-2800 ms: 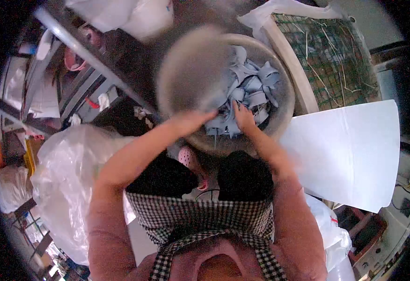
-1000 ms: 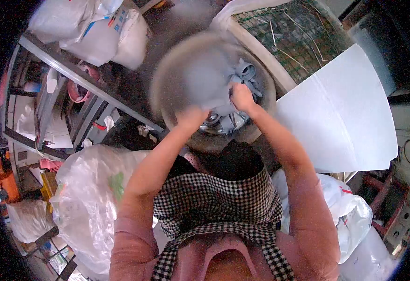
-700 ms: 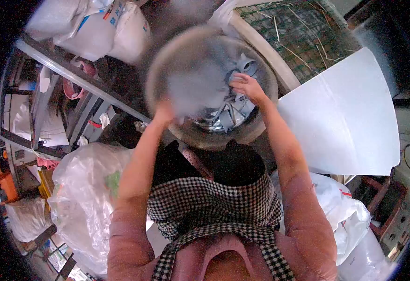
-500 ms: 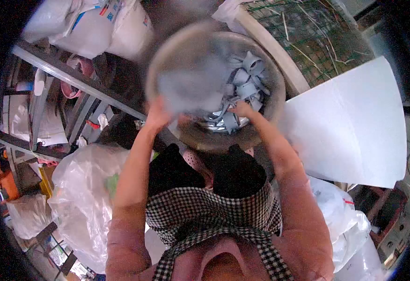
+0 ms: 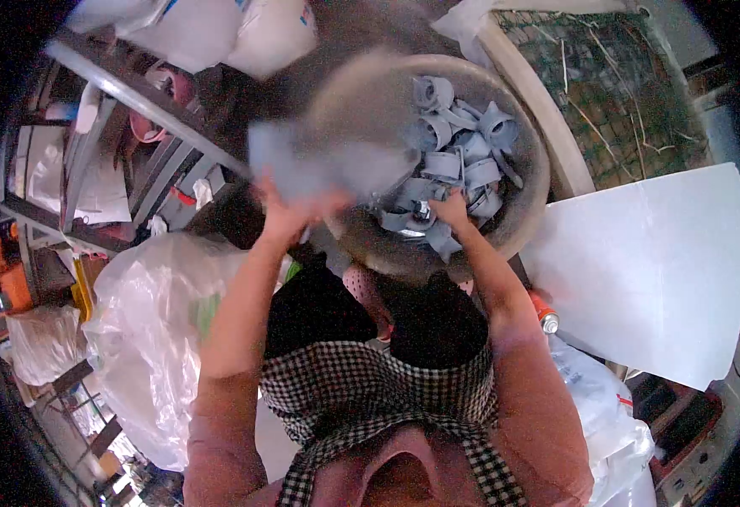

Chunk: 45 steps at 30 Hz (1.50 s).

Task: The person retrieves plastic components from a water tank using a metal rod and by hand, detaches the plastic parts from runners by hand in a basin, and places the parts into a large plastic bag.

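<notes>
A round, wide basin (image 5: 532, 156) stands in front of my knees, its left side smeared by motion. In its right half lie several curved grey plastic pieces (image 5: 443, 165), some ring-like. My left hand (image 5: 296, 209), blurred, is at the basin's left edge, gripping the lower side of a smeared grey-blue object (image 5: 323, 160) whose kind I cannot make out. My right hand (image 5: 448, 209) reaches into the basin with its fingers closed on one of the grey pieces; its fingertips are partly hidden among them. Something shiny (image 5: 421, 213) shows beside the fingers.
A metal rack (image 5: 150, 110) stands to the left, above a clear plastic bag (image 5: 155, 338). White sacks (image 5: 273, 34) lie at the back. A white board (image 5: 649, 270) and a netted frame (image 5: 568, 152) flank the basin on the right. A spray can (image 5: 545, 313) lies near my right arm.
The view has shifted, so the basin sits farther right. The blurred grey-blue object has moved left with my left hand, toward the basin's edge. More grey pieces show. My right hand stays among them.
</notes>
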Available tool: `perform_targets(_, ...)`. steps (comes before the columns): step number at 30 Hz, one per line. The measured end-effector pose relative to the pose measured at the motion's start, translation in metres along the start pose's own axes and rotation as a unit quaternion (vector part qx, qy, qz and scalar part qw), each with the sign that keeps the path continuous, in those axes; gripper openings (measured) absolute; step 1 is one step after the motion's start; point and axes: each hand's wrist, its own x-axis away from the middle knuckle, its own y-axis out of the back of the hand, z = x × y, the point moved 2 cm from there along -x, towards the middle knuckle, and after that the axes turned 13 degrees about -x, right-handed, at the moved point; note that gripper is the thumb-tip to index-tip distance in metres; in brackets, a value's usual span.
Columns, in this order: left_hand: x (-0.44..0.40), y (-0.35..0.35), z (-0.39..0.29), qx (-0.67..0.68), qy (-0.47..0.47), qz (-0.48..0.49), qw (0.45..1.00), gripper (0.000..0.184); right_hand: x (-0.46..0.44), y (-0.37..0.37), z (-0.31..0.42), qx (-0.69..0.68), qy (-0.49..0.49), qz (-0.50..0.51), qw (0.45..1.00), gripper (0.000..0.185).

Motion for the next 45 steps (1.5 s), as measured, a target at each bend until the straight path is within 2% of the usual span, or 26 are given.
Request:
perform_targets(3, 0.008, 0.000, -0.026, -0.090, -0.081, -0.123, 0.985, 0.031, 0.045, 0.022, 0.099, 0.135, -0.012, -0.070, 0.988, 0.070)
perform_targets(6, 0.018, 0.010, -0.062, 0.173, -0.030, -0.060, 0.983, 0.031, 0.066, 0.028, 0.138, 0.190, 0.069, -0.058, 0.978, 0.072)
perform_targets(8, 0.018, 0.018, -0.061, -0.238, -0.262, -0.192, 0.915, 0.031, 0.070, 0.028, 0.143, 0.232, 0.088, -0.008, 0.969, 0.068)
perform_targets(11, 0.038, 0.076, -0.055, -0.048, -0.136, -0.187, 0.972, 0.034, 0.088, 0.035, 0.211, 0.340, 0.159, 0.028, 0.926, 0.062)
perform_targets(12, 0.055, 0.096, -0.058, -0.199, -0.214, -0.238, 0.926, 0.033, 0.099, 0.036, 0.217, 0.346, 0.161, 0.035, 0.924, 0.062)
perform_targets(14, 0.104, 0.137, -0.096, -0.231, -0.178, -0.290, 0.911, 0.027, 0.106, 0.047, 0.240, 0.326, 0.280, -0.082, 0.899, 0.057)
perform_targets(16, 0.141, 0.201, -0.104, -0.225, -0.150, -0.390, 0.880, 0.025, 0.104, 0.052, 0.250, 0.345, 0.360, -0.075, 0.864, 0.043)
perform_targets(18, 0.178, 0.274, -0.094, -0.255, -0.160, -0.489, 0.819, 0.024, 0.118, 0.049, 0.275, 0.365, 0.548, -0.022, 0.753, 0.023)
perform_targets(19, 0.212, 0.291, -0.108, -0.255, -0.056, -0.498, 0.827, 0.025, 0.113, 0.046, 0.278, 0.380, 0.589, -0.008, 0.713, 0.017)
perform_targets(20, 0.234, 0.332, -0.093, -0.458, -0.096, -0.539, 0.700, 0.031, 0.103, 0.045, 0.277, 0.381, 0.591, -0.005, 0.711, 0.017)
perform_targets(21, 0.251, 0.356, -0.089, -0.492, -0.106, -0.564, 0.655, 0.037, 0.090, 0.042, 0.269, 0.444, 0.533, 0.071, 0.717, 0.018)
perform_targets(22, 0.268, 0.401, -0.063, -0.618, -0.050, -0.586, 0.521, 0.045, 0.082, 0.040, 0.260, 0.500, 0.467, 0.137, 0.716, 0.019)
perform_targets(23, 0.275, 0.425, -0.048, -0.463, -0.165, -0.595, 0.636, 0.049, 0.075, 0.040, 0.261, 0.462, 0.469, 0.114, 0.744, 0.019)
perform_targets(24, 0.296, 0.482, -0.001, -0.606, 0.025, -0.573, 0.552, 0.063, 0.069, 0.039, 0.261, 0.421, 0.472, 0.093, 0.769, 0.019)
perform_targets(26, 0.319, 0.475, -0.001, -0.632, 0.236, -0.507, 0.537, 0.076, 0.070, 0.033, 0.258, 0.396, 0.529, 0.065, 0.748, 0.019)
perform_targets(28, 0.307, 0.473, 0.020, -0.691, 0.394, -0.474, 0.378, 0.085, 0.076, 0.024, 0.258, 0.370, 0.574, 0.050, 0.729, 0.019)
perform_targets(29, 0.289, 0.427, -0.017, -0.705, 0.358, -0.463, 0.400, 0.073, 0.084, 0.025, 0.266, 0.383, 0.570, 0.039, 0.726, 0.019)
perform_targets(31, 0.229, 0.381, -0.011, -0.677, 0.138, -0.407, 0.598, 0.053, 0.096, 0.026, 0.278, 0.395, 0.562, 0.021, 0.726, 0.020)
perform_targets(32, 0.201, 0.306, -0.022, -0.521, -0.003, -0.368, 0.770, 0.038, 0.101, 0.026, 0.281, 0.393, 0.559, 0.013, 0.730, 0.021)
perform_targets(33, 0.173, 0.232, -0.033, -0.315, -0.112, -0.286, 0.898, 0.025, 0.114, 0.027, 0.291, 0.384, 0.596, -0.010, 0.705, 0.021)
perform_targets(34, 0.144, 0.171, -0.033, -0.271, -0.076, -0.083, 0.956, 0.029, 0.126, 0.027, 0.300, 0.371, 0.634, -0.034, 0.678, 0.022)
perform_targets(35, 0.118, 0.110, -0.032, -0.230, -0.010, 0.115, 0.966, 0.035, 0.137, 0.025, 0.308, 0.373, 0.634, -0.032, 0.677, 0.022)
perform_targets(37, 0.095, 0.011, -0.044, 0.120, 0.233, 0.286, 0.922, 0.075, 0.155, 0.022, 0.325, 0.340, 0.614, -0.002, 0.713, 0.028)
perform_targets(38, 0.072, -0.020, -0.031, 0.224, 0.261, 0.310, 0.886, 0.083, 0.168, 0.020, 0.335, 0.343, 0.614, -0.003, 0.711, 0.028)
perform_targets(42, 0.038, -0.064, -0.044, 0.398, 0.199, 0.229, 0.866, 0.048, 0.174, 0.027, 0.332, 0.368, 0.501, 0.015, 0.783, 0.050)
perform_targets(45, 0.027, -0.064, -0.035, 0.453, 0.216, 0.166, 0.849, 0.031, 0.186, 0.041, 0.346, 0.182, 0.494, 0.121, 0.842, 0.053)
